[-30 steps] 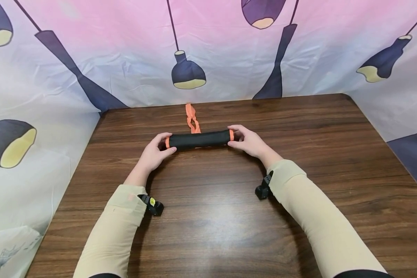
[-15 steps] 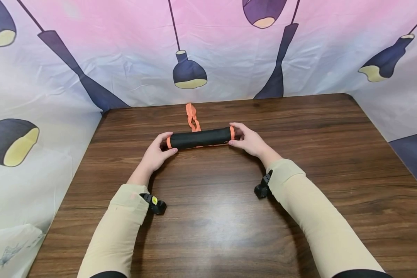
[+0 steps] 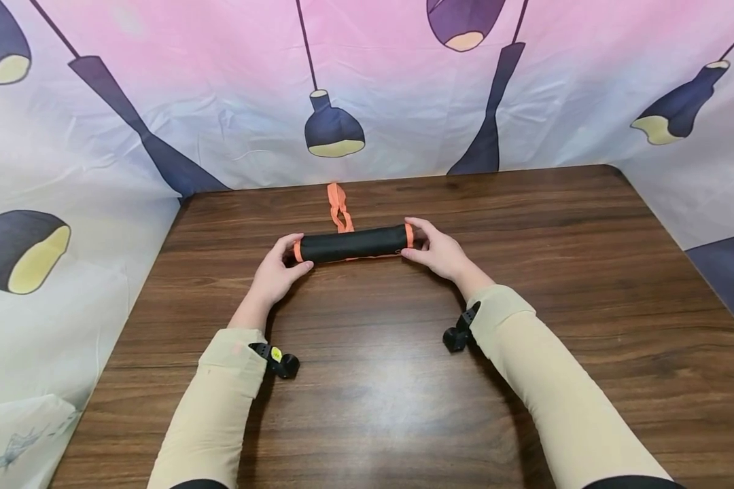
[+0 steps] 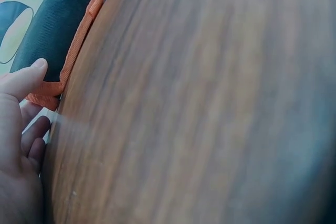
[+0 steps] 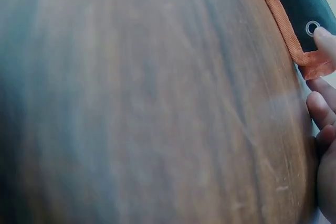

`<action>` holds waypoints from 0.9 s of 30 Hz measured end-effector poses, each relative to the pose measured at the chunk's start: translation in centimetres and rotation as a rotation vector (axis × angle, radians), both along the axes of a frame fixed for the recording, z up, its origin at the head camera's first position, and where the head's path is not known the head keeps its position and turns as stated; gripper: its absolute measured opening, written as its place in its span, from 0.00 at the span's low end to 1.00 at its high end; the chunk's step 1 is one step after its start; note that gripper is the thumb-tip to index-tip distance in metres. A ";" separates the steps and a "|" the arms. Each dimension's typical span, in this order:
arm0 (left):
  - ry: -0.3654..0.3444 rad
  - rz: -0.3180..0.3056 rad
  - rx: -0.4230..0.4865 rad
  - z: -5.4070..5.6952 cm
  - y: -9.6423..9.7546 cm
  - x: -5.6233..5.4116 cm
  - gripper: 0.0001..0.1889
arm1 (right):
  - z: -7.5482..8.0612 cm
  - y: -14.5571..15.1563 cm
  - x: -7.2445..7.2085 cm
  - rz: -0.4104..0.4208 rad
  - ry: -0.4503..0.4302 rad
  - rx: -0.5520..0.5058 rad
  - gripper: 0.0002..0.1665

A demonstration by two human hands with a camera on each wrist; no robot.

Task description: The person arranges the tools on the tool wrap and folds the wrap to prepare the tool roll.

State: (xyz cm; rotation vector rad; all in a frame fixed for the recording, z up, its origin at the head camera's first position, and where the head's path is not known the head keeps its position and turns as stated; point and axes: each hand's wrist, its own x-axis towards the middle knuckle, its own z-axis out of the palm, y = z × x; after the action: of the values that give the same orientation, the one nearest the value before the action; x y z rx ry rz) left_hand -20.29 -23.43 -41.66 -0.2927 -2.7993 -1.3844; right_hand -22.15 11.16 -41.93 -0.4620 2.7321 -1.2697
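Note:
A black fabric tool roll [image 3: 353, 244] with orange trim lies rolled up across the far part of the table. My left hand [image 3: 275, 272] grips its left end, thumb on the near side and fingers behind. At the other end my right hand [image 3: 437, 250] holds it the same way. An orange strap [image 3: 339, 207] runs from behind the roll toward the table's back edge. In the right wrist view a metal eyelet [image 5: 312, 28] shows in the black cloth, right by the thumb. The left wrist view shows the orange edging [image 4: 79, 43] along the roll's near side.
The brown wood-grain table [image 3: 367, 380] extends in front of the roll and to both sides. A cloth backdrop [image 3: 397, 115] printed with lamps hangs behind its back edge and along the left and right. Each sleeve cuff carries a small black camera [image 3: 286, 365].
The tool roll has turned slightly in both hands, so its orange edge and the eyelet now show on the near side. Both hands keep their hold, and the forearms have shifted slightly inward.

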 end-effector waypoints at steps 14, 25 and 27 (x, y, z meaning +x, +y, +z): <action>0.010 0.016 0.006 -0.1 0.2 0.0 0.31 | -0.1 0.0 0.1 -0.021 0.019 0.002 0.40; 0.027 0.023 -0.022 -0.2 0.2 0.0 0.31 | 0.0 -0.1 0.3 -0.029 0.012 -0.007 0.39; 0.027 0.023 -0.021 -0.2 0.2 0.1 0.31 | 0.0 -0.1 0.3 -0.028 0.014 -0.009 0.39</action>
State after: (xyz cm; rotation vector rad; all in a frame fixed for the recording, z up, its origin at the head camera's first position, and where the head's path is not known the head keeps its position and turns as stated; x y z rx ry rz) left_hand -20.23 -23.21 -41.91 -0.2768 -2.7878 -1.3369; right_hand -21.84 11.04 -41.92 -0.4363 2.7555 -1.2904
